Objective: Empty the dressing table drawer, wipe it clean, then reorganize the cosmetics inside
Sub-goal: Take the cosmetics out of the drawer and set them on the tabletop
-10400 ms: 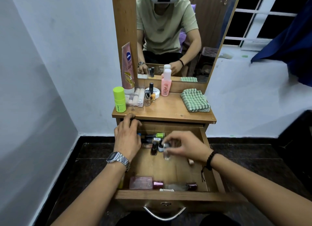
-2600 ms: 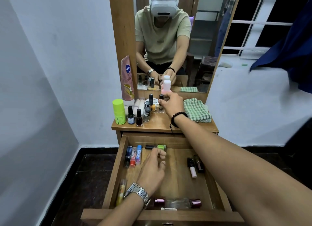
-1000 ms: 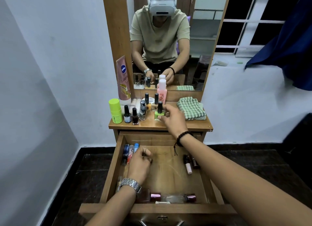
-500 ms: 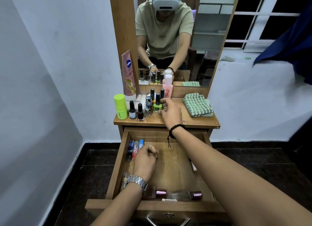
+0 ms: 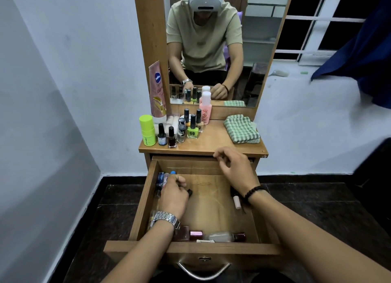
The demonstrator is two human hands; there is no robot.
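A: Where is the drawer?

B: The drawer [image 5: 146, 200] is pulled out under the counter [image 5: 213, 144], toward 6 o'clock of it, and both hands are over it.

A: What is the left hand doing?

B: The left hand [image 5: 174, 195] sits at the drawer's 9 o'clock side, fingers curled round a small dark item [image 5: 189, 192] whose tip pokes out at 3 o'clock of the knuckles. Its grip is clamped on that item. Just past the fingers, toward 11 o'clock, lie a few tubes [image 5: 161, 178].

A: And the right hand?

B: The right hand [image 5: 237, 168] hovers over the drawer's far edge at about 1 o'clock, fingers loosely bent and apart, holding nothing.

A: What else lies inside?

B: A pale lipstick [image 5: 237, 202] lies by the right wall at 3 o'clock, and two bottles [image 5: 224, 236] lie on their sides along the front wall at 6 o'clock.

A: What stands on the counter?

B: Nail polish bottles [image 5: 181, 132] stand clustered at its 9 o'clock end beside a green stick [image 5: 147, 133], with a pink bottle [image 5: 205, 109] behind them at 12 o'clock and a folded checked cloth [image 5: 241, 129] at 3 o'clock
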